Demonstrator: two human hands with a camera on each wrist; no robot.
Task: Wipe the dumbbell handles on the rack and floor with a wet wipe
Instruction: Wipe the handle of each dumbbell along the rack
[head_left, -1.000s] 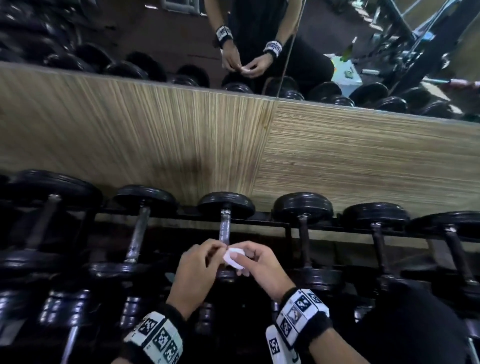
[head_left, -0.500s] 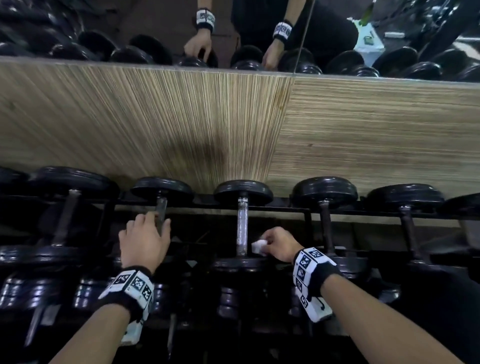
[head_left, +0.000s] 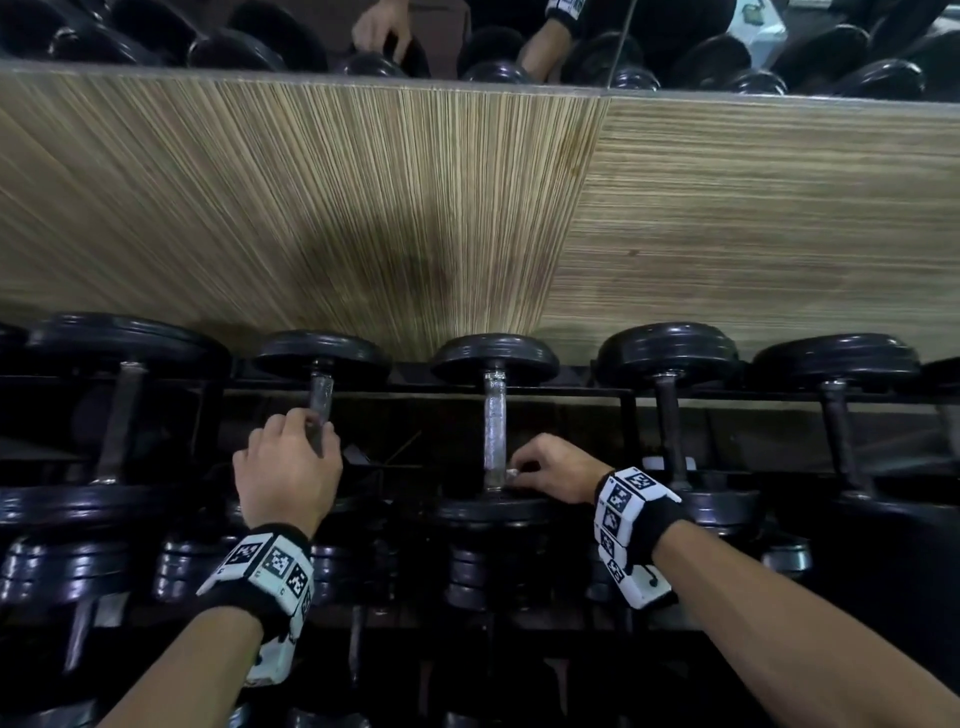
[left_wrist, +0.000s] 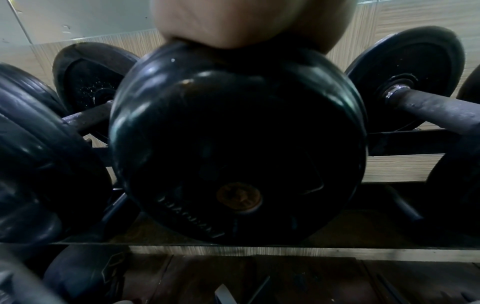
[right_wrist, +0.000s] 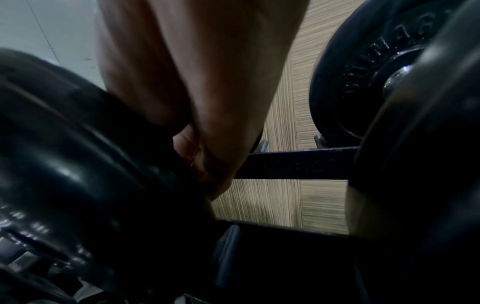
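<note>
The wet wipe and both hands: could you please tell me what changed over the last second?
Both hands parted from holding the wet wipe together. The right hand carried it down to the near end of the middle dumbbell handle. The left hand let go and moved left, onto the neighbouring handle. The dumbbells remain on the rack.

Both forearms bare, no sleeves. Left hand (head_left: 287, 470) and right hand (head_left: 553, 470) ungloved. Each wrist wears black band carrying white blocks printed with black square fiducial patterns: left wristband (head_left: 262, 569), right wristband (head_left: 631, 514). White plastic camera housing hangs under each band; small dark loop marking on right one.
</note>
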